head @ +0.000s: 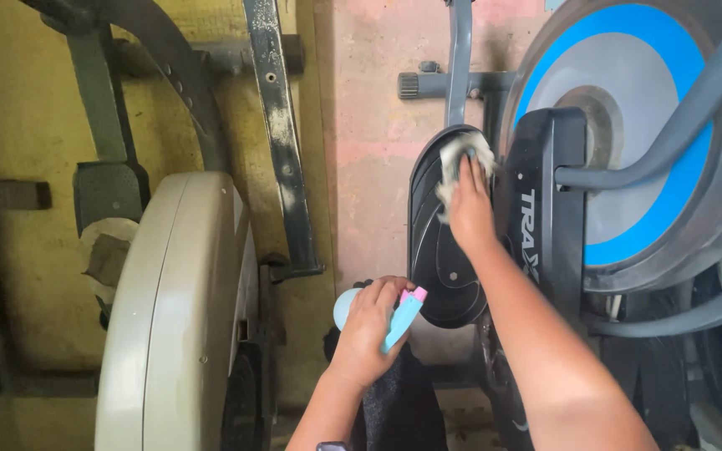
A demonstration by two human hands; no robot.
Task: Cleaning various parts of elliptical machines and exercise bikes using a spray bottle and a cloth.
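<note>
Head view | left hand (369,330) grips plastic spray bottle (394,317) | right hand (470,209) presses fuzzy cloth (455,163) on glossy oval pedal (444,250)

Right hand (470,209) outstretched, palm pressed flat; left hand (369,330) nearer, fingers curled closed.

Two exercise machines side by side, with both hands at the right-hand one.

The cream plastic-shrouded exercise machine (177,309) stands at left, the grey-and-blue flywheel elliptical trainer (628,142) at right, with a strip of floor between them. The black oval plastic foot pedal (440,250) sits on the trainer's left side, just beside its black upright housing (545,192). The right hand (470,209) lies on the pedal's upper part, pressing a pale crumpled cloth (460,163) against it. The left hand (369,326) is nearer the camera and lower, left of the pedal, wrapped around a light-blue spray bottle with a pink trigger (399,317).
</note>
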